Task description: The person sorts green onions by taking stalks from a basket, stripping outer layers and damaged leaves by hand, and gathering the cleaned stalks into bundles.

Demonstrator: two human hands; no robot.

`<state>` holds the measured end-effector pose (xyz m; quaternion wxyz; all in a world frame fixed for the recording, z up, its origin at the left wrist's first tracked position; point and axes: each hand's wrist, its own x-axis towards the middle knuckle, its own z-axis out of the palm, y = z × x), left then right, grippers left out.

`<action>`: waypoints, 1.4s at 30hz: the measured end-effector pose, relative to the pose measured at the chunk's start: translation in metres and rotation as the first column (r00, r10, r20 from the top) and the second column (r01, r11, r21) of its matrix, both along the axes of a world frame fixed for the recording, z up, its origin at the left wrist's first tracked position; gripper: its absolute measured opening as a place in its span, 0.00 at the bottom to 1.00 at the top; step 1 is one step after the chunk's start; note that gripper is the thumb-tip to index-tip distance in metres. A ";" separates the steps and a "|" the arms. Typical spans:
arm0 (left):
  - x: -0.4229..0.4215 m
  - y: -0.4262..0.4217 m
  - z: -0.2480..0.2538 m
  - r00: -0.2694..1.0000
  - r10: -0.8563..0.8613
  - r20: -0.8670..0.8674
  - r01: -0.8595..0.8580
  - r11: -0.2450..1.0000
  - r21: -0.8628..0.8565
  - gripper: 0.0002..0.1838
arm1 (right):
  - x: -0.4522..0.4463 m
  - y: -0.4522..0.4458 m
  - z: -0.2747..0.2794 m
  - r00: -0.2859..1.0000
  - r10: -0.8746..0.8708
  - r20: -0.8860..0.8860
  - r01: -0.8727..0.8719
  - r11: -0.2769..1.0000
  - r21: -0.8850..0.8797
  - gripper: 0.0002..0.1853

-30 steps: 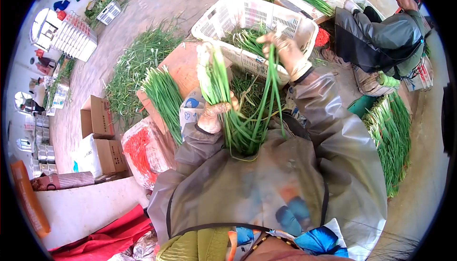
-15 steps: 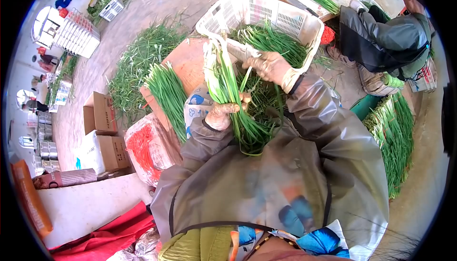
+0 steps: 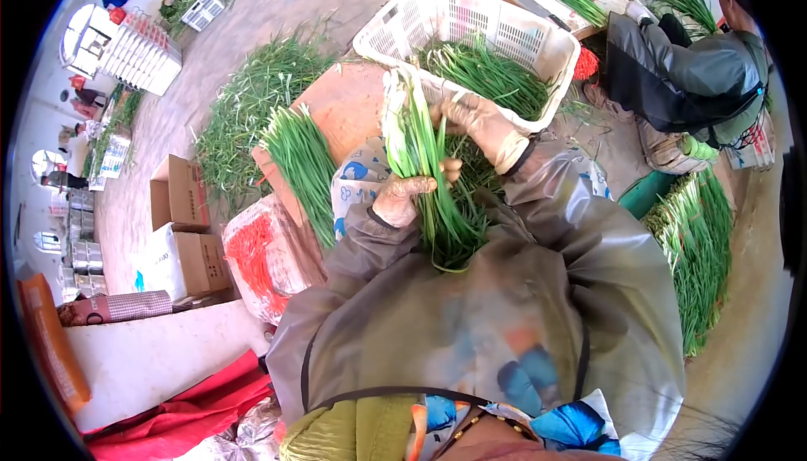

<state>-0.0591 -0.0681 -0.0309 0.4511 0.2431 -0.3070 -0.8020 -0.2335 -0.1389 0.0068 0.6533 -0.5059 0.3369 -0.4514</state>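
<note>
My left hand (image 3: 405, 196) is closed round a bunch of green stalks (image 3: 414, 137), held upright with the pale ends on top and the leaves hanging over my apron. Beside the bunch's upper part, my right hand (image 3: 479, 125) touches the stalks with bent fingers; what its fingertips pinch is hidden. Behind both hands stands a white plastic crate (image 3: 496, 17) with loose green stalks (image 3: 492, 79) in it. A tidy pile of stalks (image 3: 301, 158) lies left of my hands on a reddish board (image 3: 357, 95).
Loose leaves (image 3: 252, 100) cover the floor at left. Red ties (image 3: 250, 259) lie on a wrapped block beside cardboard boxes (image 3: 197, 263). A large stack of bundled stalks (image 3: 698, 259) is at right. A co-worker (image 3: 706, 74) sits at the upper right with a bunch of stalks.
My right hand has drawn in from the crate to the bunch in my left hand. The long stalks trailing from it are gone. A bunch now shows raised by the co-worker.
</note>
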 end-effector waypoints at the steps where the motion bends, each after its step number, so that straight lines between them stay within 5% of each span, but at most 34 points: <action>1: -0.006 0.001 0.009 1.000 0.004 -0.014 -0.004 1.000 -0.005 0.20 | -0.001 -0.010 0.000 0.991 -0.005 0.133 0.006 1.000 -0.002 0.14; 2: -0.008 0.001 0.014 1.000 0.011 -0.028 -0.011 1.000 -0.009 0.21 | 0.000 -0.026 0.007 0.924 -0.077 0.374 -0.002 0.978 0.208 0.13; 4: -0.005 0.003 0.013 0.999 0.031 0.027 -0.031 0.999 -0.014 0.23 | -0.015 -0.029 0.032 0.943 -0.185 0.276 0.115 0.961 0.251 0.15; 5: -0.002 0.003 0.013 0.998 0.009 0.059 -0.007 1.000 -0.028 0.23 | -0.018 -0.035 0.043 0.989 -0.062 0.136 0.026 0.967 0.254 0.15; 8: -0.001 0.000 0.009 0.986 -0.054 0.158 0.069 0.994 -0.090 0.23 | 0.008 -0.030 0.035 0.954 0.058 -0.294 -0.081 0.995 -0.065 0.09; 10: -0.008 0.002 0.014 0.990 0.053 0.134 -0.055 0.998 0.011 0.24 | 0.011 -0.032 0.031 0.990 0.066 -0.123 -0.062 0.997 0.034 0.08; 14: -0.004 0.000 0.010 0.975 0.221 -0.013 -0.220 0.974 0.049 0.20 | -0.011 -0.034 0.028 0.985 0.121 -0.126 -0.112 0.991 0.079 0.08; 17: -0.006 -0.010 0.015 0.963 0.264 0.056 -0.262 0.964 -0.051 0.17 | 0.004 -0.021 0.017 0.937 0.146 -0.317 -0.181 0.980 -0.083 0.10; 18: -0.008 -0.019 0.007 0.947 0.300 0.115 -0.284 0.949 -0.138 0.17 | 0.010 -0.020 0.006 0.900 -0.021 -0.436 -0.163 0.910 -0.380 0.13; 20: -0.016 -0.024 0.015 0.938 0.347 0.019 -0.344 0.935 -0.089 0.16 | 0.017 -0.017 0.007 0.892 -0.121 -0.436 -0.113 0.873 -0.475 0.20; 23: -0.009 -0.024 0.011 0.929 0.340 0.145 -0.326 0.939 -0.109 0.16 | -0.002 -0.014 0.025 0.850 0.005 -0.527 -0.221 0.911 -0.348 0.23; 26: -0.001 -0.020 0.003 0.932 0.348 0.097 -0.341 0.936 -0.083 0.15 | -0.024 -0.027 0.016 0.634 -0.178 -0.753 -0.150 0.926 -0.346 0.17; 28: 0.001 -0.017 0.001 0.931 0.355 0.084 -0.350 0.934 -0.073 0.18 | -0.039 -0.048 -0.004 0.600 -0.402 -0.691 0.058 0.884 -0.464 0.11; 29: 0.002 -0.014 0.001 0.949 0.309 0.058 -0.304 0.950 -0.076 0.19 | -0.045 -0.053 -0.003 0.849 -0.291 -0.441 0.191 0.947 -0.257 0.08; 30: 0.004 -0.012 0.002 0.965 0.261 0.035 -0.258 0.963 -0.077 0.20 | -0.052 -0.056 -0.001 0.906 -0.312 -0.287 0.299 0.950 -0.090 0.07; 32: 0.008 -0.011 -0.004 0.982 0.188 -0.005 -0.188 0.981 -0.052 0.24 | -0.051 -0.045 0.016 0.956 -0.293 -0.003 0.286 0.930 0.232 0.08; 34: -0.001 -0.009 0.009 0.989 0.127 -0.072 -0.129 0.991 -0.029 0.29 | -0.040 -0.033 0.037 0.994 -0.073 0.087 0.042 0.946 0.321 0.09; 36: 0.002 -0.009 0.013 0.996 -0.040 -0.080 0.035 0.998 -0.061 0.31 | -0.015 -0.015 0.045 0.992 0.004 -0.126 0.024 0.975 0.221 0.13; 38: 0.001 -0.011 0.008 0.978 -0.140 -0.155 0.141 0.990 -0.006 0.32 | 0.012 -0.012 0.030 0.947 0.018 -0.320 -0.059 0.991 -0.119 0.18; 39: 0.001 -0.011 0.006 0.978 -0.143 -0.153 0.144 0.990 -0.005 0.32 | 0.015 -0.016 0.018 0.947 0.111 -0.302 -0.129 0.991 -0.039 0.19; 42: 0.003 -0.009 0.004 0.973 -0.104 -0.204 0.106 0.994 0.002 0.33 | 0.012 -0.027 0.004 0.987 -0.020 -0.160 -0.003 0.990 -0.144 0.18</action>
